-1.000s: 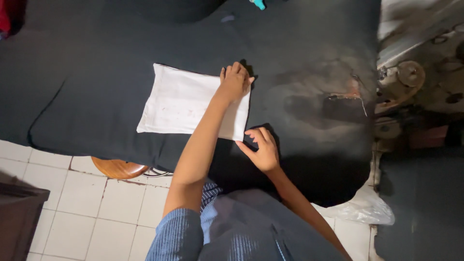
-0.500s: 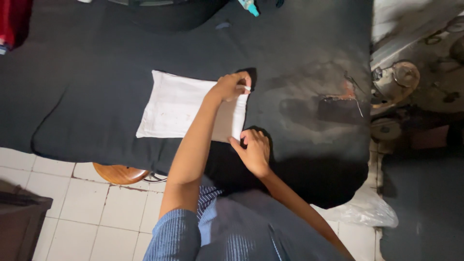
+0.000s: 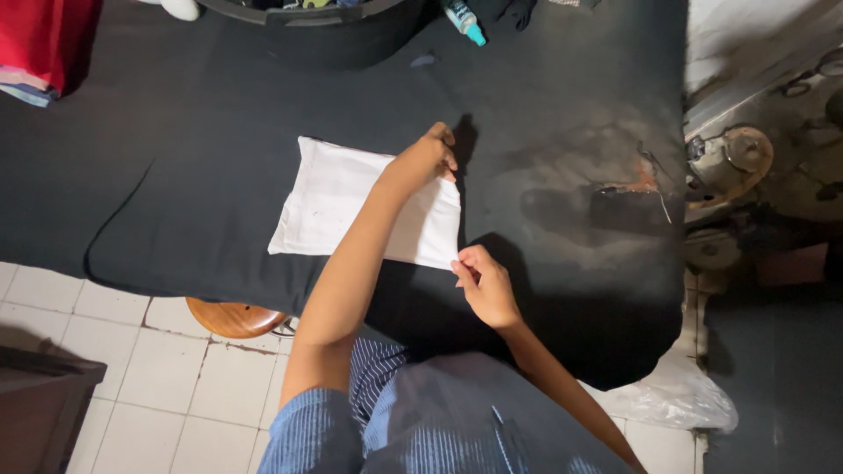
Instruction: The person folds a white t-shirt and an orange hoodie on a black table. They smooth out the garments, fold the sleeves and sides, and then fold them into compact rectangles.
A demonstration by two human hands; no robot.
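White cloth (image 3: 342, 206) flat on black-covered bench (image 3: 176, 132); right edge pinched by left hand (image 3: 428, 158) at far corner, right hand (image 3: 486, 285) at near corner, apparently for lifting.

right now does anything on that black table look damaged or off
Yes: the black table cover has a worn, scorched-looking grey and rusty patch at its right side, beyond the white cloth. The cloth itself looks flat and intact.

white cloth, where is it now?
Head view, centre: the white cloth lies on the black table cover, its right edge pinched by left hand and right hand.
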